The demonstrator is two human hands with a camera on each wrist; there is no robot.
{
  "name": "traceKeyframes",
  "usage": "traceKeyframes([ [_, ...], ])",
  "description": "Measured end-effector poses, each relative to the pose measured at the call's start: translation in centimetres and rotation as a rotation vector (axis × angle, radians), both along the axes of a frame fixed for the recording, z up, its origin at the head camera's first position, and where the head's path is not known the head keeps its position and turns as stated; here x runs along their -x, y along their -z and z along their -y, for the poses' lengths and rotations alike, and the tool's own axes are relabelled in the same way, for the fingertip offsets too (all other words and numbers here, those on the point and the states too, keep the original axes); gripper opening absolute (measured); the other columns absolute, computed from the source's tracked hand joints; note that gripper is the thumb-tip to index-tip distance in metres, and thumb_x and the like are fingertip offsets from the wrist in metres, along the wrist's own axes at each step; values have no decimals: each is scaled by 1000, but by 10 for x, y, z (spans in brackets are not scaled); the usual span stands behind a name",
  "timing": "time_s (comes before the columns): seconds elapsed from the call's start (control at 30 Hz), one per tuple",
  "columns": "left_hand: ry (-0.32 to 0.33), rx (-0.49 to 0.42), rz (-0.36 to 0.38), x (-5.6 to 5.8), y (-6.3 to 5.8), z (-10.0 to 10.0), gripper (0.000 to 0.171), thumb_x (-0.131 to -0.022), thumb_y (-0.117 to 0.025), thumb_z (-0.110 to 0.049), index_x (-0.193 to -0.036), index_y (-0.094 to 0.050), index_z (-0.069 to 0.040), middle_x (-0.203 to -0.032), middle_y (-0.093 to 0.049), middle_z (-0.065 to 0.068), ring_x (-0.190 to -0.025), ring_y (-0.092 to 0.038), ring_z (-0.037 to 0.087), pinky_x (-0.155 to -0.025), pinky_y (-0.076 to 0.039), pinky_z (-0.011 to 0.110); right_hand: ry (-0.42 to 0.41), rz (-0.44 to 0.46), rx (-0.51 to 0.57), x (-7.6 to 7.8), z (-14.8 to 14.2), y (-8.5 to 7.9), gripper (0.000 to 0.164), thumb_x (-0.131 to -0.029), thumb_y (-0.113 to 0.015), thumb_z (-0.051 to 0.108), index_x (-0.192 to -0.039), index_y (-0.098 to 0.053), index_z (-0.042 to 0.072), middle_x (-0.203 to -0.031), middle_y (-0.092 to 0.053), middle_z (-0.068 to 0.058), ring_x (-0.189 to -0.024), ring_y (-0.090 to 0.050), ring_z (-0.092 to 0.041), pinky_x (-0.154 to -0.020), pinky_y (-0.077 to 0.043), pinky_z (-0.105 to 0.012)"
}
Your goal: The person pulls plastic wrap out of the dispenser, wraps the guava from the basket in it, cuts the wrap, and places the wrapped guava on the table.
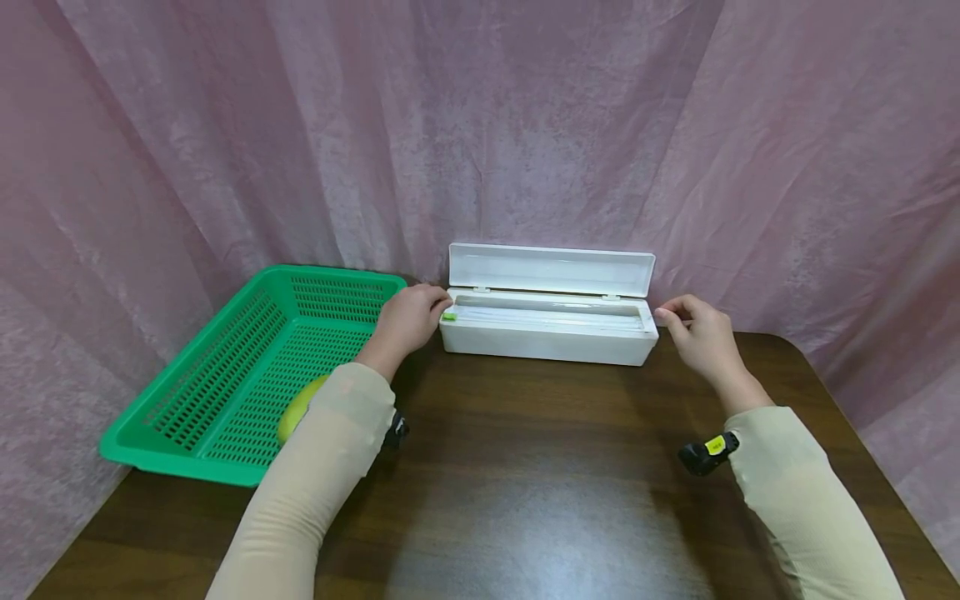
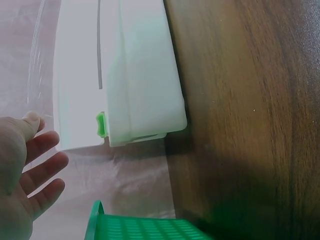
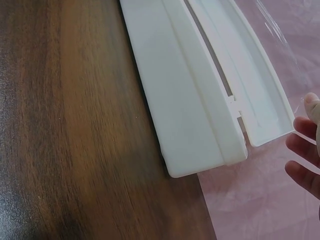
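Note:
A long white cling film dispenser box (image 1: 543,343) sits at the back of the table, its lid (image 1: 551,268) raised. A small green slider (image 2: 101,125) shows at its left end. Clear cling film (image 2: 36,60) is stretched between the two hands, visible mainly by its shiny creases. My left hand (image 1: 407,322) pinches one corner between thumb and index finger, beside the box's left end. At the right end, my right hand (image 1: 699,335) pinches the other corner the same way. The remaining fingers of both hands are spread loosely in the wrist views.
A green plastic basket (image 1: 258,279) stands on the left of the brown wooden table (image 1: 525,467), and a yellow-green round fruit (image 1: 294,410) lies in it, partly hidden by the left sleeve. Behind the table hangs a pink curtain (image 1: 540,125).

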State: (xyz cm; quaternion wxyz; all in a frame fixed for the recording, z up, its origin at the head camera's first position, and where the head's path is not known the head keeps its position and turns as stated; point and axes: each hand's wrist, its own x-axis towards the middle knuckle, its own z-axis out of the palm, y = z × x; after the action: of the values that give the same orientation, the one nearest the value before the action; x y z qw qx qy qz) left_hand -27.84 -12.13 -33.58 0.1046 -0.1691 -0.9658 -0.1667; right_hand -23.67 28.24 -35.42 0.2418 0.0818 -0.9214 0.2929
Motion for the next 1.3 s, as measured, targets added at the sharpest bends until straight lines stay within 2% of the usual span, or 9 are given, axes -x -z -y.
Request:
traceKeyframes([
  [0.4,-16,-20,27,-3,0,0,25,-97,-53,-28,-112,-68,-13,-111,-67,7,-100,-63,26,-85,-52,44,41,6,15,-3,-2,0,20,-95,-57,15,-95,-59,-4,-89,-65,-23,-84,-63,-37,-75,-50,-51],
  [0.47,-22,-35,31,-2,0,-1,25,-97,-53,-28,-112,-67,-13,-112,-67,7,-100,-63,26,-85,-52,44,51,-9,16,-3,-2,0,20,-95,-56,16,-95,-60,-4,-88,-66,-22,-82,-63,-35,-74,-50,-46],
  [0.53,-25,-66,32,-2,1,-2,25,-98,-52,-27,-112,-67,-12,-112,-67,7,-99,-63,26,-85,-52,43,60,-21,21,-2,-1,1,20,-95,-57,16,-94,-60,-4,-87,-66,-21,-80,-63,-32,-71,-50,-35],
  [0.7,-17,-198,29,-1,3,-6,28,-99,-51,-26,-114,-66,-8,-104,-68,10,-88,-62,25,-78,-51,40,77,-34,52,-1,2,-1,19,-93,-59,16,-93,-61,-2,-88,-69,-19,-75,-56,-5,-66,-37,-7],
  [0.8,-13,-286,6,0,4,-9,27,-98,-52,-23,-111,-67,-6,-98,-69,11,-81,-61,24,-74,-51,38,79,-35,81,0,3,-2,20,-93,-59,18,-93,-61,-2,-92,-70,-19,-74,-45,14,-67,-33,-1],
  [0.9,-15,-376,-9,1,5,-12,24,-97,-54,-20,-107,-68,-3,-96,-69,13,-80,-61,25,-74,-51,37,65,-31,115,1,5,-3,21,-94,-58,18,-94,-60,-3,-102,-70,-19,-77,-39,24,-70,-33,2],
  [1.03,-25,-512,49,2,5,-16,22,-96,-55,-16,-105,-68,-1,-94,-69,15,-83,-63,25,-74,-51,35,24,-6,168,1,7,-3,23,-96,-55,17,-95,-58,-5,-101,-70,-21,-70,-45,23,-61,-40,-2],
  [1.17,-41,-636,168,3,5,-18,23,-97,-53,-17,-108,-66,0,-95,-68,16,-85,-65,26,-67,-52,30,-24,50,235,2,8,-4,25,-98,-52,19,-98,-55,-6,-93,-69,-26,-53,-51,12,-47,-46,-15],
  [1.3,-22,-773,279,4,7,-18,21,-98,-51,-14,-108,-62,1,-102,-66,17,-88,-66,28,-65,-55,27,-95,101,354,-3,15,-12,23,-98,-49,11,-101,-51,-12,-102,-65,-32,-62,-58,12,-51,-52,-16],
])
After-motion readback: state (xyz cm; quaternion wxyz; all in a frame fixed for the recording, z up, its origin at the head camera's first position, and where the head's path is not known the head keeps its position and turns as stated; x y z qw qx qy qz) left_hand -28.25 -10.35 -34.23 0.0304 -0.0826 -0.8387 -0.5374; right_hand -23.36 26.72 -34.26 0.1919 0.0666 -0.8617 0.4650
